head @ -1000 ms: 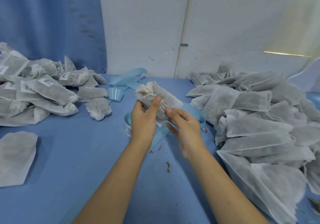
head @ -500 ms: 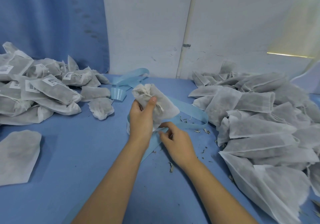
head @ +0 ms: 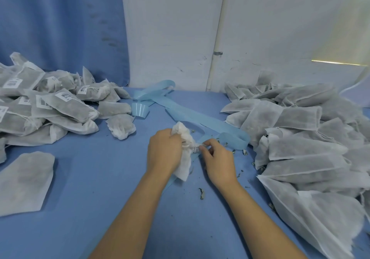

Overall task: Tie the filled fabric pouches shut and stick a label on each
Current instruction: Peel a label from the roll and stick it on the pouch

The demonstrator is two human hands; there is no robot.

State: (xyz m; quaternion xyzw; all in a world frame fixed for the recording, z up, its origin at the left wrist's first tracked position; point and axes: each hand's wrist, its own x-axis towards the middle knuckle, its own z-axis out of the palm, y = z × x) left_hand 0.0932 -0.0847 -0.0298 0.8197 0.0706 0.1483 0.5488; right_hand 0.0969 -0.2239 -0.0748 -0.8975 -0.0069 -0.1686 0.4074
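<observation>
Pouch and label in hand
My left hand [head: 165,154] grips the pouch [head: 183,169], fingers curled; right hand [head: 218,159] pinches a label [head: 197,149] just beside them.

label [head: 196,149] print unreadable; pouch [head: 185,163] half hidden

left hand [head: 165,154]: fingers curled, clenched | right hand [head: 218,159]: thumb-forefinger pinch
</observation>
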